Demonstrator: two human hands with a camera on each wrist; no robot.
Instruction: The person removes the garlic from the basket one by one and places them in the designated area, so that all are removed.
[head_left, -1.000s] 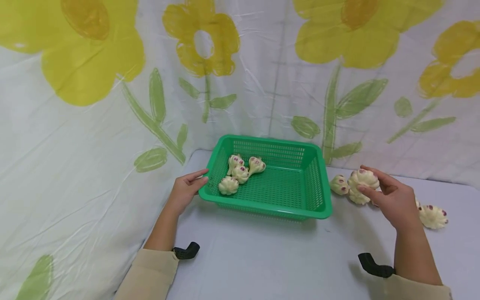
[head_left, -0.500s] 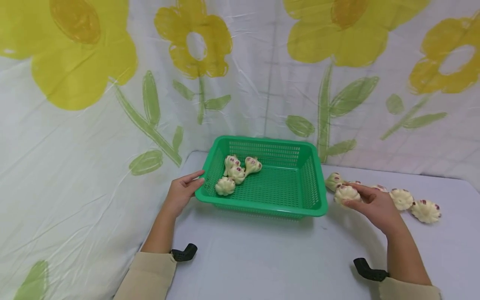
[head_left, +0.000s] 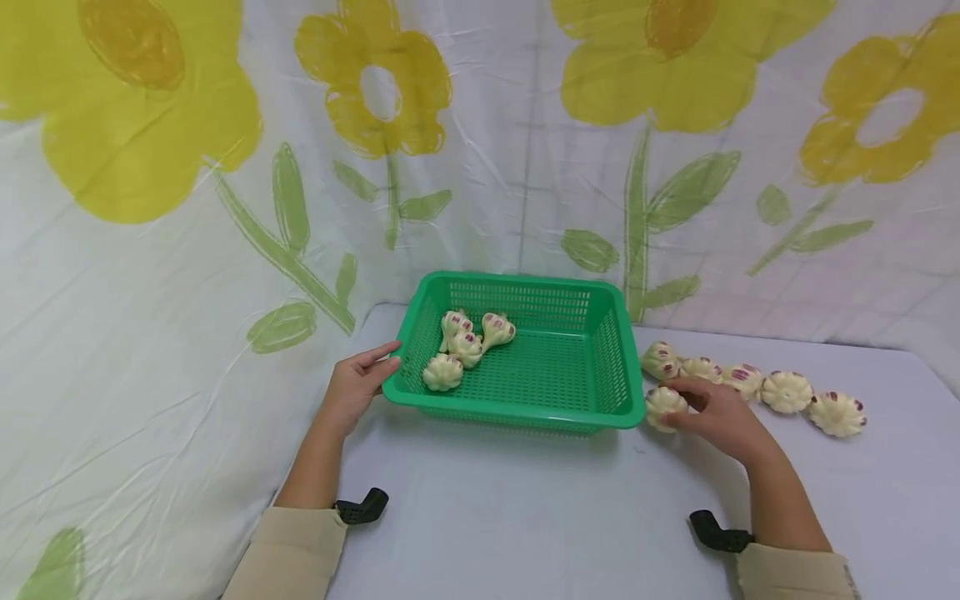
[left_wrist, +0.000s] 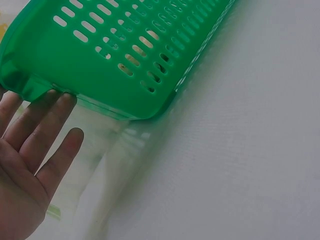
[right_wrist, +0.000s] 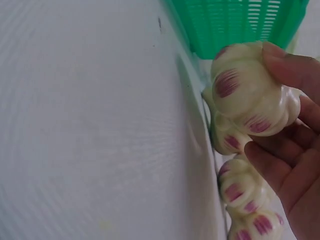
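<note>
On the left, my left hand [head_left: 354, 387] holds the near-left rim of a green plastic basket [head_left: 517, 414]. Its fingers reach up to the rim's underside in the left wrist view, and the thumb is hidden there. Several garlic bulbs [head_left: 462, 348], cream with purple patches, lie in the basket's left part. Just outside the basket's right end, my right hand [head_left: 716, 417] grips another garlic bulb [head_left: 665, 408] between thumb and fingers. In the right wrist view this gripped bulb [right_wrist: 245, 90] overlaps the other bulbs behind it.
A row of several garlic bulbs [head_left: 787, 392] runs rightward from the basket's right end across the white tabletop [head_left: 540, 517]. Behind the table hangs a white cloth [head_left: 495, 208] printed with yellow flowers; it also covers the left side.
My right hand has carried the gripped bulb left and down, toward the basket's right end, uncovering more of the row. My left hand stays at the rim. The head view has shifted slightly.
</note>
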